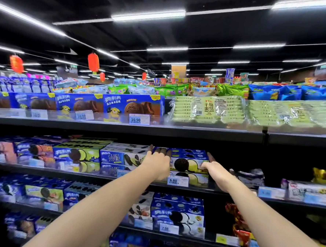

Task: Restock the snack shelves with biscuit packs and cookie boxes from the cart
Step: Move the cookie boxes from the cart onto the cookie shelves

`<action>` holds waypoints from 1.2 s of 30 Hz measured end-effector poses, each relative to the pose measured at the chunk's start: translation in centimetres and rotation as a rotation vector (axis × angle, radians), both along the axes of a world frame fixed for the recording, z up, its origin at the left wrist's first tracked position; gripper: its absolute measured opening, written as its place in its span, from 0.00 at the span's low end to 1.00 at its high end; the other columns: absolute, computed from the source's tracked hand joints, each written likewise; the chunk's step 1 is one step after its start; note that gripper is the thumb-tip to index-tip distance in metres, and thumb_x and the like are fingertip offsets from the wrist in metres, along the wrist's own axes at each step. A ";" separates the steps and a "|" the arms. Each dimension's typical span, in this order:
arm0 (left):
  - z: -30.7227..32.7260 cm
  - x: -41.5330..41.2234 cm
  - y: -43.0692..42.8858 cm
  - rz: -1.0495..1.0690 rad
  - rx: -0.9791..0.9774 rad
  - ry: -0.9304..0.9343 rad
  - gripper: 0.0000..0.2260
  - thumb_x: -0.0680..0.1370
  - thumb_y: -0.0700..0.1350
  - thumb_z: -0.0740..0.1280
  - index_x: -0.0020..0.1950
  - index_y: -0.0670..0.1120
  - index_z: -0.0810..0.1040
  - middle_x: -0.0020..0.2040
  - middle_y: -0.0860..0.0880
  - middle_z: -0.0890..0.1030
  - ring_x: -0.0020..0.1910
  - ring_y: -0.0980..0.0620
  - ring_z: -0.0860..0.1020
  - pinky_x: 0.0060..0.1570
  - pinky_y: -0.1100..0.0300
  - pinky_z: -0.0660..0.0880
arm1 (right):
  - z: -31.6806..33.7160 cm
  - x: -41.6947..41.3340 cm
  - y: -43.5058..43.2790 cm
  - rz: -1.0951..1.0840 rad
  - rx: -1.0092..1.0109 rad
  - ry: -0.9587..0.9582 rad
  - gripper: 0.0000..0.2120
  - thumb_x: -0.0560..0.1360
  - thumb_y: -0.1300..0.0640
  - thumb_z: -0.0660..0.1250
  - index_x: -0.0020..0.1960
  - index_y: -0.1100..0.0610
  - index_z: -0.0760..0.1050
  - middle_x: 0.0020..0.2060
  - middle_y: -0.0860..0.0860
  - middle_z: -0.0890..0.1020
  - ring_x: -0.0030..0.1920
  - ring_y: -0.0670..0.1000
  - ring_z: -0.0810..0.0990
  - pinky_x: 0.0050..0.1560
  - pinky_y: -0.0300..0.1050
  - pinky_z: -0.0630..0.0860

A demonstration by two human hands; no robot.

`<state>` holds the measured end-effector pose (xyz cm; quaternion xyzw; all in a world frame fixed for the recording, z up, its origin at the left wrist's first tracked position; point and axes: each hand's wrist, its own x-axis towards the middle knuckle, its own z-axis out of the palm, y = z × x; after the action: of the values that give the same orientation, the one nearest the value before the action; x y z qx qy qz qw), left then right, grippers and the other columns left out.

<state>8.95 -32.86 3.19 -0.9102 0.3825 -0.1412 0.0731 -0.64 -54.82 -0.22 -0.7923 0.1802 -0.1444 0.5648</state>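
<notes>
From the head camera, both bare arms reach to the black metal shelf (pixel 98 174) that carries the white price tag reading 6.80 (pixel 177 181). Straight above that tag sits the blue cardboard cookie box (pixel 189 164) printed with a dark sandwich biscuit and pale green cream, lying on top of a second matching blue box (pixel 190 177) that stands just behind the tag. The left hand (pixel 159 161) grips the upper box's left end, its fingers (pixel 161 151) curled over the top edge. The right hand (pixel 212 169) grips the box's right end, thumb on the printed front and fingers running back along the side. Left of the tag, touching the held box, stand white-and-blue thin biscuit boxes (pixel 118 157). On the shelf above the tag are large blue boxes with brown round cookies (pixel 132 106) and, to their right, clear packs of pale green dry cakes (pixel 207 109). Below the tag, one shelf down, stands a blue box with black-and-white cookies (pixel 177 214). Far above the tag, to the left, red paper lanterns (pixel 93 61) hang from the dark ceiling.
</notes>
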 end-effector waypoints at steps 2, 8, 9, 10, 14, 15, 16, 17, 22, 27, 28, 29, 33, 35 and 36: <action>0.0 0.4 0.7 -0.049 -0.042 0.013 0.26 0.85 0.51 0.50 0.81 0.43 0.52 0.78 0.41 0.61 0.76 0.38 0.61 0.77 0.37 0.47 | 0.0 -0.1 0.3 -0.019 -0.021 0.004 0.41 0.74 0.53 0.67 0.82 0.47 0.51 0.78 0.50 0.62 0.68 0.51 0.68 0.60 0.44 0.62; -0.5 1.2 1.2 -0.119 -0.081 0.024 0.25 0.85 0.52 0.50 0.81 0.44 0.53 0.78 0.41 0.60 0.77 0.40 0.59 0.76 0.41 0.51 | 0.5 -0.5 1.0 -0.079 -0.073 0.026 0.41 0.75 0.53 0.65 0.82 0.47 0.47 0.76 0.55 0.66 0.61 0.52 0.72 0.60 0.48 0.69; -0.5 1.3 1.2 -0.122 -0.091 0.033 0.25 0.85 0.52 0.50 0.81 0.44 0.52 0.79 0.42 0.60 0.77 0.40 0.58 0.77 0.42 0.50 | 0.5 -0.5 1.2 -0.093 -0.094 0.034 0.42 0.76 0.53 0.65 0.82 0.47 0.45 0.73 0.56 0.69 0.61 0.54 0.74 0.62 0.49 0.71; -0.6 1.4 1.3 -0.125 -0.102 0.044 0.25 0.85 0.52 0.50 0.81 0.45 0.52 0.79 0.42 0.59 0.78 0.41 0.57 0.77 0.42 0.49 | 0.6 -0.6 1.3 -0.108 -0.127 0.042 0.42 0.76 0.53 0.65 0.82 0.47 0.45 0.68 0.56 0.73 0.58 0.53 0.77 0.61 0.50 0.73; -1.4 1.4 2.2 -0.166 -0.194 0.006 0.26 0.85 0.54 0.51 0.81 0.47 0.53 0.80 0.44 0.60 0.79 0.42 0.56 0.78 0.42 0.48 | 0.2 -1.1 2.0 -0.181 -0.299 0.039 0.38 0.78 0.51 0.63 0.82 0.47 0.48 0.62 0.54 0.78 0.47 0.46 0.78 0.45 0.41 0.73; -1.8 1.4 2.6 -0.175 -0.214 -0.031 0.25 0.85 0.54 0.51 0.81 0.47 0.55 0.80 0.45 0.61 0.79 0.42 0.56 0.78 0.42 0.48 | 0.0 -1.3 2.1 -0.204 -0.371 0.029 0.37 0.78 0.50 0.63 0.82 0.48 0.50 0.67 0.55 0.76 0.54 0.51 0.79 0.49 0.44 0.74; -2.2 1.4 3.2 -0.182 -0.230 -0.068 0.25 0.85 0.54 0.51 0.80 0.47 0.56 0.79 0.45 0.62 0.78 0.42 0.57 0.78 0.42 0.49 | -0.1 -1.5 2.2 -0.226 -0.460 0.019 0.35 0.79 0.49 0.63 0.82 0.49 0.52 0.72 0.56 0.72 0.64 0.55 0.76 0.57 0.46 0.73; -2.7 1.5 3.9 -0.185 -0.244 -0.102 0.24 0.85 0.53 0.51 0.80 0.46 0.58 0.78 0.45 0.64 0.78 0.42 0.58 0.77 0.42 0.51 | -0.2 -1.8 2.3 -0.250 -0.554 0.016 0.34 0.79 0.49 0.62 0.81 0.50 0.54 0.76 0.56 0.67 0.72 0.57 0.69 0.67 0.48 0.69; -4.6 2.1 7.7 -0.198 -0.340 -0.256 0.22 0.83 0.51 0.55 0.76 0.45 0.64 0.69 0.44 0.71 0.68 0.41 0.67 0.73 0.43 0.61 | 0.5 -2.2 5.3 -0.349 -1.166 0.024 0.28 0.79 0.48 0.61 0.77 0.53 0.64 0.78 0.59 0.62 0.77 0.59 0.60 0.77 0.57 0.58; -7.5 3.8 12.3 -0.144 -0.396 -0.299 0.24 0.83 0.50 0.59 0.78 0.43 0.64 0.75 0.41 0.68 0.76 0.39 0.63 0.77 0.44 0.57 | 0.5 0.1 11.5 -0.181 -1.392 -0.075 0.23 0.80 0.49 0.59 0.73 0.53 0.68 0.72 0.55 0.70 0.70 0.57 0.68 0.72 0.57 0.62; -8.1 4.2 13.3 -0.109 -0.397 -0.275 0.25 0.83 0.50 0.59 0.79 0.43 0.62 0.77 0.41 0.66 0.77 0.39 0.61 0.77 0.44 0.56 | 0.3 0.8 12.8 -0.143 -1.399 -0.080 0.23 0.80 0.49 0.58 0.74 0.53 0.67 0.71 0.54 0.70 0.70 0.57 0.68 0.72 0.57 0.62; -8.6 4.7 14.3 -0.074 -0.394 -0.247 0.26 0.83 0.51 0.58 0.80 0.44 0.61 0.78 0.40 0.63 0.78 0.39 0.59 0.77 0.43 0.56 | 0.2 1.5 14.1 -0.113 -1.397 -0.085 0.23 0.80 0.49 0.59 0.74 0.53 0.66 0.71 0.54 0.70 0.70 0.57 0.68 0.73 0.57 0.61; -9.6 6.9 18.2 0.062 -0.382 -0.174 0.28 0.83 0.53 0.56 0.81 0.44 0.57 0.80 0.38 0.58 0.80 0.38 0.54 0.78 0.43 0.55 | 0.3 4.6 18.6 -0.048 -1.396 -0.110 0.23 0.80 0.50 0.60 0.73 0.54 0.68 0.72 0.55 0.70 0.73 0.58 0.66 0.74 0.57 0.59; -9.8 8.0 20.0 0.108 -0.393 -0.145 0.29 0.83 0.54 0.55 0.82 0.44 0.54 0.81 0.38 0.55 0.80 0.38 0.53 0.78 0.43 0.54 | 0.8 6.4 20.7 -0.009 -1.387 -0.118 0.22 0.80 0.50 0.59 0.73 0.53 0.68 0.70 0.54 0.71 0.71 0.57 0.67 0.73 0.57 0.60; -9.8 8.6 21.0 0.126 -0.404 -0.140 0.29 0.83 0.54 0.55 0.82 0.44 0.54 0.81 0.38 0.55 0.80 0.38 0.52 0.78 0.43 0.54 | 1.1 7.4 21.7 0.012 -1.386 -0.115 0.21 0.80 0.49 0.59 0.72 0.52 0.67 0.69 0.53 0.72 0.70 0.56 0.68 0.71 0.57 0.62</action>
<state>17.60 -11.90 -6.57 -0.9162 0.2830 -0.2732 -0.0758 6.78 -33.13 0.91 -0.9622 0.0118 -0.2649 -0.0618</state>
